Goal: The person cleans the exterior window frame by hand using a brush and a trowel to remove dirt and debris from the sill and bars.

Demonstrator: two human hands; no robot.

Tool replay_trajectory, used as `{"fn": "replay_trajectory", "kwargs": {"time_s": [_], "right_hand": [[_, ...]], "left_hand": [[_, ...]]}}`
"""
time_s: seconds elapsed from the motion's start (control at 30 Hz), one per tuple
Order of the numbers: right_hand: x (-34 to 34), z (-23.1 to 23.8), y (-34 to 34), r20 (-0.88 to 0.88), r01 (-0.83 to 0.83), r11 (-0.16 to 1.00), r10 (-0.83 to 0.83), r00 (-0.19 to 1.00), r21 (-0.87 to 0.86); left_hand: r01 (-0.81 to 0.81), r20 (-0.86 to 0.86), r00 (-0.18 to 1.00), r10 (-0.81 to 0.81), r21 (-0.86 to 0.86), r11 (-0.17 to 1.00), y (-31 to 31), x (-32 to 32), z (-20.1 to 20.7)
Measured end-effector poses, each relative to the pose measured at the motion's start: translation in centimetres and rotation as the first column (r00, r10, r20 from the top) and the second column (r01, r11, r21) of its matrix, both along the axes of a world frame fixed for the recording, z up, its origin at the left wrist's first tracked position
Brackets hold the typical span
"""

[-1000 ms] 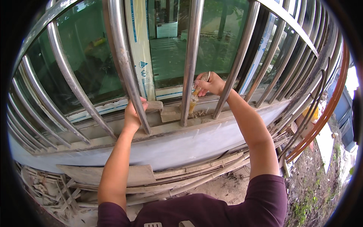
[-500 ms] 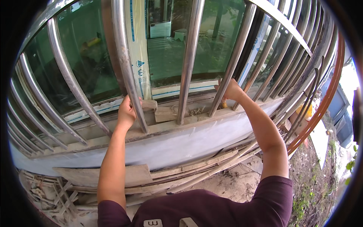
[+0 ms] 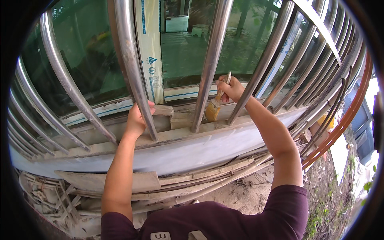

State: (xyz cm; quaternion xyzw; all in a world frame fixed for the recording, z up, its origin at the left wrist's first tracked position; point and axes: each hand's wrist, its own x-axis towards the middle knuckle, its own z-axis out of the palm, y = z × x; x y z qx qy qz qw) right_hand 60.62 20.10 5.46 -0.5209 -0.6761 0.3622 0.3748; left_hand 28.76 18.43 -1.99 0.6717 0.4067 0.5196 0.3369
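- Head view: paintbrush [image 3: 215,105] sits upright between two steel bars, pale handle up, yellowish bristles down, bristle tips at or just above the dusty window ledge [image 3: 240,125]; contact cannot be told.
- Right hand [image 3: 231,89] fingers curled tight round the brush handle, reaching in from the right between the bars; handle tip pokes out above the fist.
- Left hand [image 3: 138,119] wrapped round the lower part of a steel bar [image 3: 134,80], left of the brush, thumb side toward a small pale block [image 3: 163,110] lying on the ledge just beside it.
- Another bar [image 3: 210,68] stands between the two hands, its foot planted on the ledge just left of the bristles.
- More curved steel bars fan out to left and right, forming a bowed grille in front of the window.
- Far behind the bars: green-tinted window glass [image 3: 188,48] and a white frame post [image 3: 148,52] covered in protective film.
- Near, below the ledge: grey curved sill face [image 3: 192,152], then stacked timber strips and laths [image 3: 168,184] on dirt.
- Right edge: orange-brown hoses [image 3: 348,116] curve down along the grille.
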Motion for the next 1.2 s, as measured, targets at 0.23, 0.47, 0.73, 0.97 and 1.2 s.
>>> {"fn": "replay_trajectory", "kwargs": {"time_s": [0.23, 0.47, 0.73, 0.97, 1.2], "right_hand": [[-0.8, 0.6, 0.1, -0.114, 0.022, 0.999, -0.017, 0.993, 0.046], [3.0, 4.3, -0.6, 0.237, 0.129, 0.975, -0.17, 0.956, 0.18], [5.1, 0.4, -0.7, 0.752, 0.236, 0.94, -0.34, 0.565, 0.248], [3.3, 0.9, 0.3, 0.361, 0.252, 0.968, -0.231, 0.904, -0.012], [0.5, 0.2, 1.2, 0.119, 0.07, 0.993, -0.058, 0.991, -0.096]], "left_hand": [[-0.024, -0.047, 0.999, 0.026, 0.044, 0.999, -0.6, 0.1, 0.6], [-0.032, -0.049, 0.998, 0.031, -0.017, 0.999, -0.8, 0.2, 0.9], [-0.022, -0.038, 0.999, 0.022, 0.004, 1.0, -0.2, -0.4, 0.1], [0.061, 0.032, 0.998, -0.058, -0.09, 0.994, -0.4, -0.1, 0.7], [0.086, 0.069, 0.994, -0.079, -0.111, 0.99, 0.0, -0.4, 0.1]]}}
